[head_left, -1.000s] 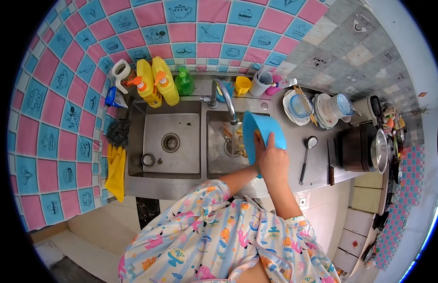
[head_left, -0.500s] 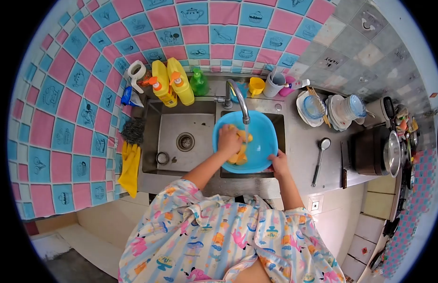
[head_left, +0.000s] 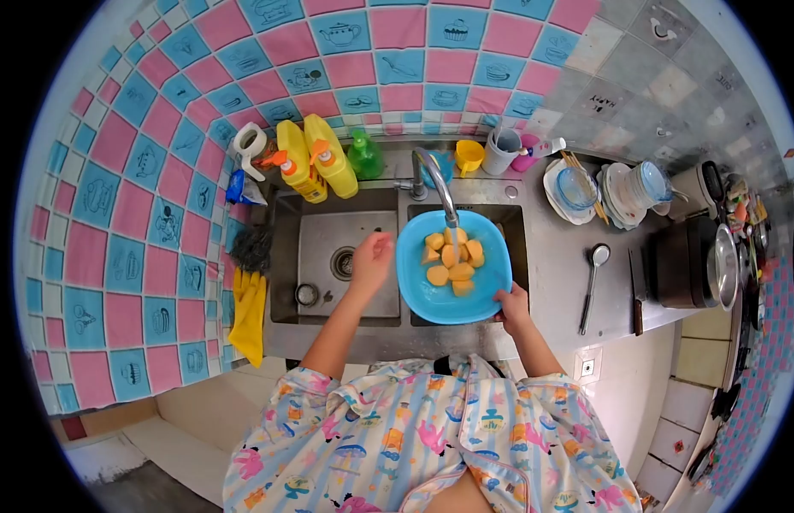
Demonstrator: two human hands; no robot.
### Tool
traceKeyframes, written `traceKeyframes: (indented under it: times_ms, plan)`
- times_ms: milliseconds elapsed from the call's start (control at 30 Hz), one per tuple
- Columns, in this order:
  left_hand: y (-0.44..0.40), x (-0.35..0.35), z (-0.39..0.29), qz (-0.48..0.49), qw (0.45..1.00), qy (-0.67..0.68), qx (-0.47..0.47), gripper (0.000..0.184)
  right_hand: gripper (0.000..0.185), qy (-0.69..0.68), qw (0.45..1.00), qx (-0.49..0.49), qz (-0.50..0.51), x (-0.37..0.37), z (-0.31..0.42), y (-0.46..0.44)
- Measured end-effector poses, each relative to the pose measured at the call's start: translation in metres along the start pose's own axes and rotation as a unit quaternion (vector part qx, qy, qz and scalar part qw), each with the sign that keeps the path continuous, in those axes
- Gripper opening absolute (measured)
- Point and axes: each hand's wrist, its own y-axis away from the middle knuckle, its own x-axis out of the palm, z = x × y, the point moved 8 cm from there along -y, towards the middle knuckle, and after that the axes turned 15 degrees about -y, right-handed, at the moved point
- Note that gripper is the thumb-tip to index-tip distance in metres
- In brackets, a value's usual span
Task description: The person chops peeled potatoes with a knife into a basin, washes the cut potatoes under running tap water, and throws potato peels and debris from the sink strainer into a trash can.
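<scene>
A: What did the right grip [head_left: 514,306] have?
B: Closed on the right near rim of the blue basin [head_left: 482,299]. Left grip [head_left: 373,259] was loosely spread, just left of it, above the left sink bowl [head_left: 324,231].
A: Basin's position?
B: Over the right sink bowl [head_left: 518,248]; yellow-orange chunks [head_left: 461,272] lay inside, under the running tap [head_left: 445,198].
A: Farther out?
B: Ladle [head_left: 599,255] and knife [head_left: 639,291] lay right, on the bench [head_left: 551,274]; yellow bottles [head_left: 339,171] stood far left.
</scene>
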Motion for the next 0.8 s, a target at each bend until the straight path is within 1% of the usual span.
traceKeyframes:
  times_ms: [100, 200, 300, 400, 500, 600, 700, 767, 800]
  plan:
    - [0.003, 0.006, 0.019, -0.001, 1.000, 0.003, -0.007, 0.021, 0.025, -0.094, 0.995, -0.014, -0.043, -0.005, -0.003, -0.007]
    - [0.011, 0.002, 0.025, 0.005, 1.000, 0.006, -0.016, 0.022, 0.024, -0.027, 0.997, -0.054, -0.058, -0.016, 0.012, -0.002]
    - [0.011, 0.001, 0.043, -0.010, 0.999, 0.032, -0.029, 0.021, 0.023, 0.023, 0.999, -0.030, -0.032, -0.014, 0.005, 0.006]
    - [0.006, 0.009, 0.049, 0.001, 0.999, 0.020, -0.043, 0.025, 0.023, -0.060, 0.996, 0.058, -0.001, -0.016, -0.019, -0.006]
    - [0.007, 0.017, 0.038, 0.051, 0.991, -0.116, -0.050, 0.036, 0.023, -0.114, 0.991, 0.065, -0.025, -0.018, -0.022, -0.011]
    - [0.016, 0.037, 0.057, 0.143, 0.978, -0.044, -0.143, 0.048, 0.023, -0.027, 0.999, 0.029, -0.025, -0.024, -0.015, -0.003]
    - [0.025, 0.046, 0.050, 0.131, 0.977, -0.134, -0.099, 0.052, 0.022, -0.004, 0.999, 0.043, -0.014, -0.024, -0.017, 0.002]
    - [0.036, 0.043, 0.024, 0.170, 0.963, -0.039, -0.207, 0.049, 0.024, -0.019, 0.999, 0.046, 0.004, -0.020, -0.019, 0.002]
    - [0.042, 0.042, 0.016, 0.187, 0.947, 0.010, -0.260, 0.047, 0.024, -0.026, 0.998, 0.048, 0.013, -0.019, -0.020, 0.001]
